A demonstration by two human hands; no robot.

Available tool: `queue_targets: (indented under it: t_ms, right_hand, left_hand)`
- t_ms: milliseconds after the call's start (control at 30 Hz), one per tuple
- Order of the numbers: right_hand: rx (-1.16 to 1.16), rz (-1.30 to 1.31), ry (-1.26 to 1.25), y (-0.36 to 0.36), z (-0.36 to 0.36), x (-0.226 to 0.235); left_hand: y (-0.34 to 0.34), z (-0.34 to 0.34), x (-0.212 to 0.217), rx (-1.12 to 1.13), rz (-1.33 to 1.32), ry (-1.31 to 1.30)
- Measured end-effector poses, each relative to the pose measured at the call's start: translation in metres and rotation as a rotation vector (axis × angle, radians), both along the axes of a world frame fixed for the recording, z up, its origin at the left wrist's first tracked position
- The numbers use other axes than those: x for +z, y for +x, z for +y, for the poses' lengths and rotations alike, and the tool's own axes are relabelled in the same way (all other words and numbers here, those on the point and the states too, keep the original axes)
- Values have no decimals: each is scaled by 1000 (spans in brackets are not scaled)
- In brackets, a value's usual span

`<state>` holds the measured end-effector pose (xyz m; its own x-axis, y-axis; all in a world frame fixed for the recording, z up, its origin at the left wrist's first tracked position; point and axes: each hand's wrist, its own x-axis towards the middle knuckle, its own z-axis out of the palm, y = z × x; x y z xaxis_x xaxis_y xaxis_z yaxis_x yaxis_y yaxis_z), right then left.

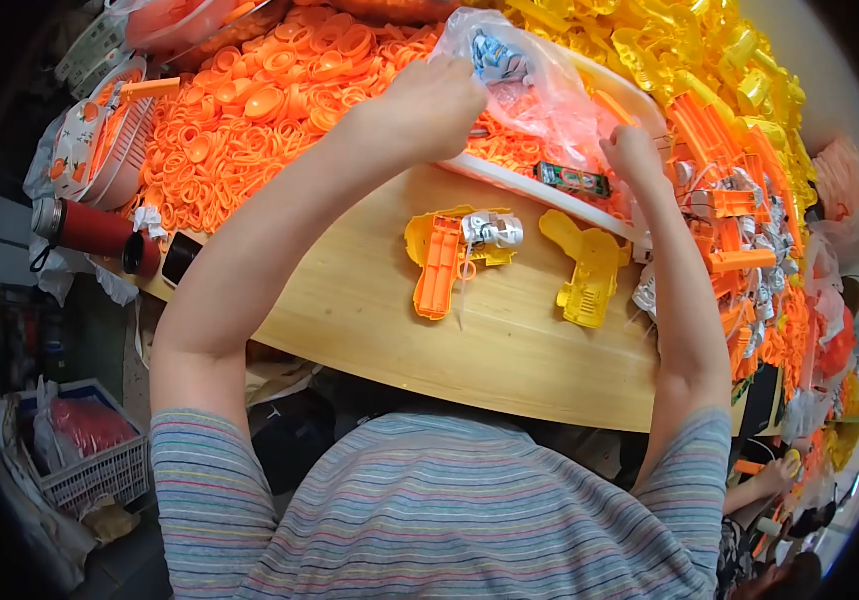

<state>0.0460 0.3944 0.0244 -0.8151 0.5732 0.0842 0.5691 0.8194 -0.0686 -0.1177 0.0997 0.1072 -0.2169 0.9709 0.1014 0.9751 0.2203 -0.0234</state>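
A clear plastic bag (540,95) with a blue-and-white bundle (498,62) in it lies over a white tray (540,195) of orange parts. My left hand (440,105) is closed at the bag's left edge; its fingertips are partly hidden behind the hand. At the bag's right side my right hand (632,155) is closed, its fingers pinched on the plastic. On the table before me lies a yellow toy gun half shell (418,238), with an orange piece (438,268) and a silver motor unit (495,230) on it. Another yellow half shell (590,275) lies to its right.
Orange rings and caps (250,110) heap at the back left, yellow shells (690,50) at the back right. Orange assemblies (740,220) pile at the right. A red flask (95,232) and a phone (182,257) lie at the left. Another person's hand (778,475) shows at the lower right.
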Motion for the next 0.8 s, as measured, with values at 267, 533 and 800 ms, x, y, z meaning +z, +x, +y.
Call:
queue_targets:
  t_ms: [267,533,800]
  right_hand:
    - [-278,-106,120,-26,8,-9]
    - [-172,336,16,-20,9,4]
    - [-41,807,-359,5,-86,59]
  left_hand:
    - [66,-75,-31,-419,-374,304]
    - [121,-93,-95,-360,-199,68]
    - [125,-106,-117,-327,-270,282]
